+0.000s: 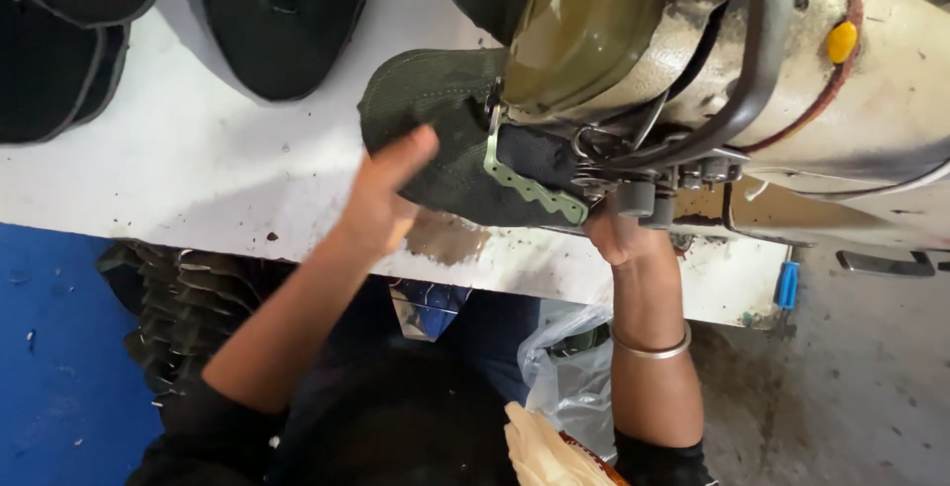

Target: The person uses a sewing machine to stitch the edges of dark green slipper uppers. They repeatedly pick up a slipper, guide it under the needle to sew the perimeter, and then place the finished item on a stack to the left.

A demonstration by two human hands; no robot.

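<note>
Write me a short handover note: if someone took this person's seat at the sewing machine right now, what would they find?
Left hand: open, palm and thumb pressing the dark green shoe upper flat at its left end.
Right hand: under the sewing machine head, at the piece's right edge; grip hidden.
The upper lies under the machine head, its light green trim by the presser foot.
Black cut pieces lie at the white table's far left.
How much seam is done or left cannot be told.

A crumpled clear plastic bag hangs below the white worktable edge. Just beneath it lies a tan paper package with a red-brown band.
</note>
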